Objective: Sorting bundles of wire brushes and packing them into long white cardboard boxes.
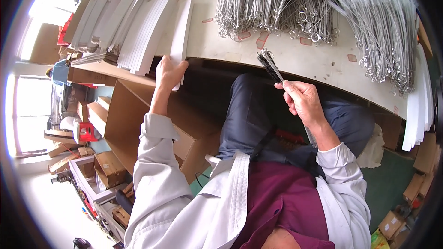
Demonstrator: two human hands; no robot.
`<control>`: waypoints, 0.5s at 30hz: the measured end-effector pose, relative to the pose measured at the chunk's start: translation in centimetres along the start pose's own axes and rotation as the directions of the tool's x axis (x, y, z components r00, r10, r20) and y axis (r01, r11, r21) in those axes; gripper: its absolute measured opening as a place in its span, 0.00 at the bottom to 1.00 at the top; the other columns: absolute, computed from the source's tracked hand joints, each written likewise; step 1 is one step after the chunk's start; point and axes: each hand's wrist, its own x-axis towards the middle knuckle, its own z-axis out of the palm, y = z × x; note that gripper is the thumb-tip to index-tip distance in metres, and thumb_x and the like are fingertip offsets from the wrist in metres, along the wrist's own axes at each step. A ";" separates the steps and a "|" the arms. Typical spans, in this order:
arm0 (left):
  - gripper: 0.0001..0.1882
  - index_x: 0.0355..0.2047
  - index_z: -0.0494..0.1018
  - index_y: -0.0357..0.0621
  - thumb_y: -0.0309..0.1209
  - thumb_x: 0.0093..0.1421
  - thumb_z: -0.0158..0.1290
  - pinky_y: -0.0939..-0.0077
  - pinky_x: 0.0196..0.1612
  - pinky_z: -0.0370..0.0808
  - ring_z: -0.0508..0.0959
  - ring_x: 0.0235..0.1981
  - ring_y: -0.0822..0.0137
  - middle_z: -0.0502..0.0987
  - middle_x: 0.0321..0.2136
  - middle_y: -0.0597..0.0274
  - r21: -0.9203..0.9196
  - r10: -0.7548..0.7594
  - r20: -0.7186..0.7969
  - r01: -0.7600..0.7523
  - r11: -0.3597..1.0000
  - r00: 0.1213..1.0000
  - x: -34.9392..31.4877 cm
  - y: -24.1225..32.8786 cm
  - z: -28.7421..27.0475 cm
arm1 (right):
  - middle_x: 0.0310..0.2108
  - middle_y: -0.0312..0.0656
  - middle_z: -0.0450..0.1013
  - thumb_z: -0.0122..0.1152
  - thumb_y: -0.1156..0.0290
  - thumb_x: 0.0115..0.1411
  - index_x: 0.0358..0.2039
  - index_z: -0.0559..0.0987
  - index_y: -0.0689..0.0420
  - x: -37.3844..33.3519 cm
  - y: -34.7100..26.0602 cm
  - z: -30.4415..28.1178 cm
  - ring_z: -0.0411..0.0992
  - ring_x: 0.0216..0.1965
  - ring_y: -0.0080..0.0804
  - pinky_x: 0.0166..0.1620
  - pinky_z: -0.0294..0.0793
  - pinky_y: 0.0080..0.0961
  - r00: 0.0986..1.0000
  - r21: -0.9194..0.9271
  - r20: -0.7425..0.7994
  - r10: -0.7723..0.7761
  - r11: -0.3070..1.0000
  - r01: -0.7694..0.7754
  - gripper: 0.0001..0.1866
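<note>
Holding in the right hand point(302, 103) a slim bundle of metal-wire brushes point(269, 67), partly black-bristled, with fingers curled tightly round the stems and the ringed end angled up and left by the near edge of the pale, flat surface point(203, 41). Gripping with the left hand point(170, 74) a long, narrow, white paper-like strip point(182, 32), mostly lying on the surface, with the lower end past the edge. Just left of that, neatly stacked white strips point(145, 34). Between both hands, open room along the edge; farther back, a heap of ring-ended silver wire brushes point(258, 4), then at right a pile of white-bristled brushes point(376, 23). Below the edge, beside the left forearm, a large, open, brown cardboard box point(127, 110), with contents impossible to tell.
</note>
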 end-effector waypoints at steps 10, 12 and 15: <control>0.31 0.51 0.69 0.32 0.45 0.54 0.54 0.52 0.49 0.79 0.78 0.38 0.54 0.77 0.35 0.49 -0.916 0.445 0.315 0.391 -0.089 0.838 -6.0 4.0 1.6 | 0.20 0.28 0.69 0.60 0.65 0.70 0.38 0.85 0.64 -2.5 0.1 2.8 0.62 0.21 0.11 0.23 0.61 0.16 0.986 -0.046 0.091 -0.140 0.988 0.145 0.14; 0.31 0.52 0.69 0.30 0.41 0.53 0.52 0.47 0.50 0.78 0.80 0.40 0.48 0.79 0.38 0.40 -0.848 0.412 0.237 0.394 -0.354 0.880 -7.4 7.1 2.0 | 0.20 0.30 0.70 0.61 0.68 0.69 0.38 0.83 0.66 -3.4 0.1 3.7 0.63 0.23 0.14 0.24 0.63 0.20 0.982 -0.127 0.104 -0.160 0.977 0.173 0.12; 0.31 0.52 0.70 0.32 0.41 0.52 0.52 0.50 0.53 0.77 0.79 0.41 0.49 0.78 0.38 0.42 -0.897 0.425 0.181 0.326 -0.299 0.887 -8.2 9.5 2.2 | 0.22 0.43 0.74 0.63 0.71 0.66 0.38 0.83 0.67 -4.8 0.2 4.4 0.67 0.22 0.22 0.26 0.66 0.25 0.954 -0.199 0.075 -0.291 0.933 0.300 0.10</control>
